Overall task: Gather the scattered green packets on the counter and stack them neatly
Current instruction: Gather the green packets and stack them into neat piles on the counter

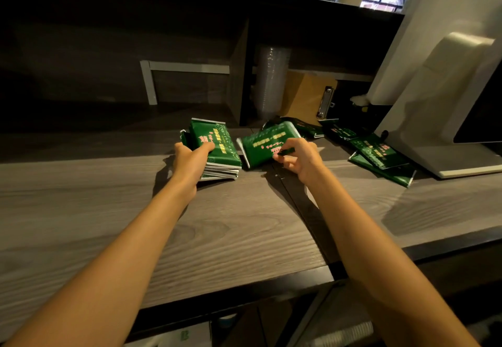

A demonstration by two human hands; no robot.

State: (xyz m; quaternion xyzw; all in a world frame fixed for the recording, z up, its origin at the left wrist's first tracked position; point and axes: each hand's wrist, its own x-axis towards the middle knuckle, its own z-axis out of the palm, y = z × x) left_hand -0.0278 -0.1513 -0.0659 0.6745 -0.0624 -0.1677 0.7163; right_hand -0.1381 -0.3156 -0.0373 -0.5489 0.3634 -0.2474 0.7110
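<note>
A: Our left hand (190,160) steadies the stack of green packets (217,153) on the counter (244,224), thumb pressed on top; our right hand (296,157) pinches one green packet (264,143) just beside it, fingers closed on its near edge.

B: If we drop it on skewed, we could tip the stack. More loose packets (377,156) lie by the white machine (434,102).

A: The packet print is yellow and pink, too blurred for us to read
</note>
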